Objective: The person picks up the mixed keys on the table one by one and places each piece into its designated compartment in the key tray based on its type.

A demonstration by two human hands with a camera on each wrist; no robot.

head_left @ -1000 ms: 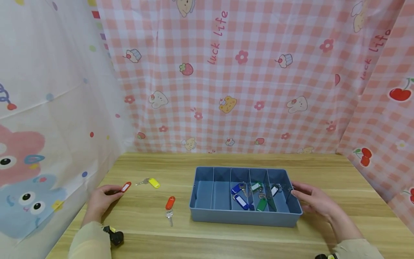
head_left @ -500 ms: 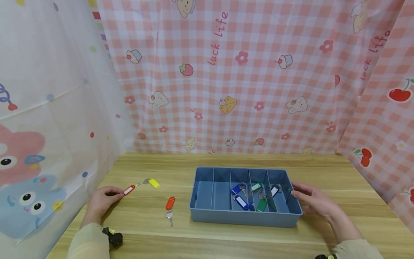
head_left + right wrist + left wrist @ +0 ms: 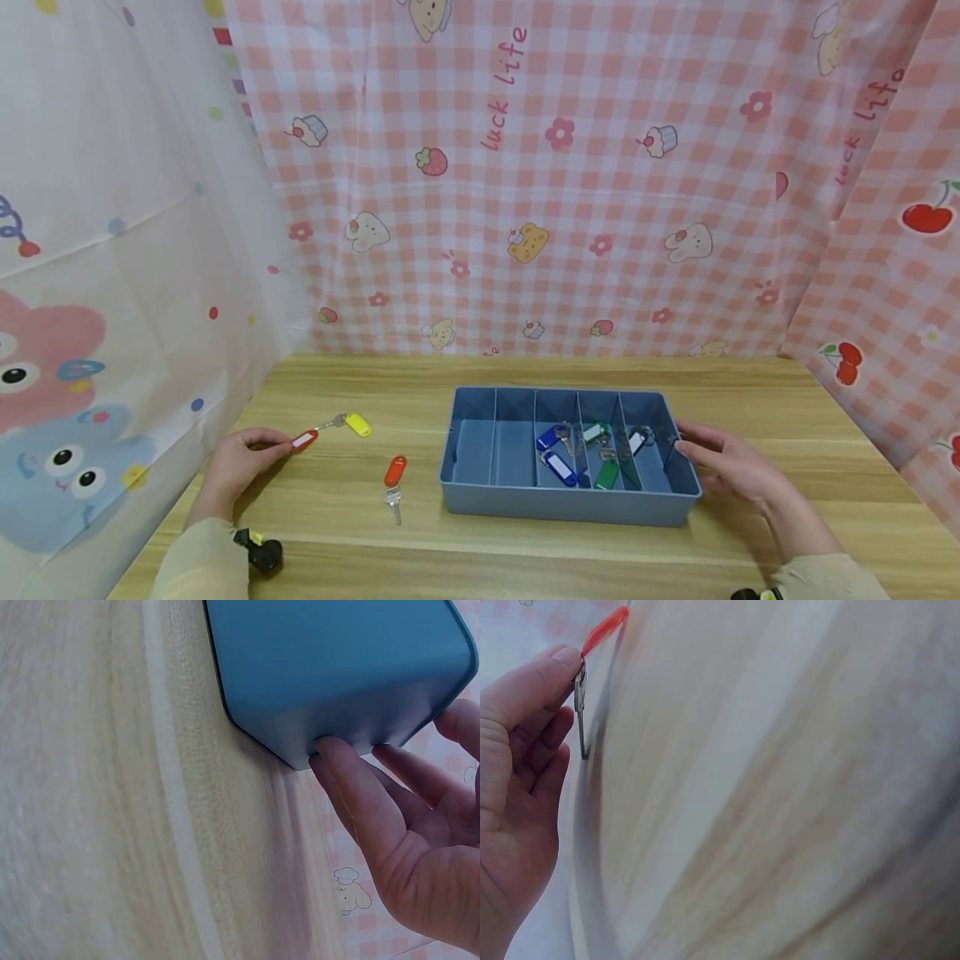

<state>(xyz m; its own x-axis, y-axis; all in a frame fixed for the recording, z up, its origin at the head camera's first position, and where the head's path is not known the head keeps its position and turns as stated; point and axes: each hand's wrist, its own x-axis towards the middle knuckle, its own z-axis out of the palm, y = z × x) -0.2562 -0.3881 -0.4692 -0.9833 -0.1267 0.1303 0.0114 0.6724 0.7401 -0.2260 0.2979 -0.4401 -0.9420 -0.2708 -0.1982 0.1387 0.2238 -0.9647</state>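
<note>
My left hand (image 3: 238,471) pinches a red-tagged key between thumb and forefinger at the table's left side. Its red tag (image 3: 304,440) points right in the head view, and the key (image 3: 580,712) hangs down below the fingertips in the left wrist view. Just beyond lies a key with a yellow tag (image 3: 357,424). Another key with a red tag (image 3: 394,472) rests nearer the middle. My right hand (image 3: 731,463) touches the right end of a blue-grey divided box (image 3: 570,505), with extended fingers (image 3: 349,769) against the outer wall and the thumb at the rim.
Inside the box, blue-tagged keys (image 3: 558,468) lie in the middle compartment, green-tagged keys (image 3: 607,475) to their right, and a black tag (image 3: 637,441) in the rightmost. Its two left compartments show bare floors. Patterned cloth (image 3: 480,250) hangs behind the wooden table (image 3: 352,550).
The red tag in my left hand has moved slightly right and down, toward the yellow-tagged key. The right hand and the box stay where they were.
</note>
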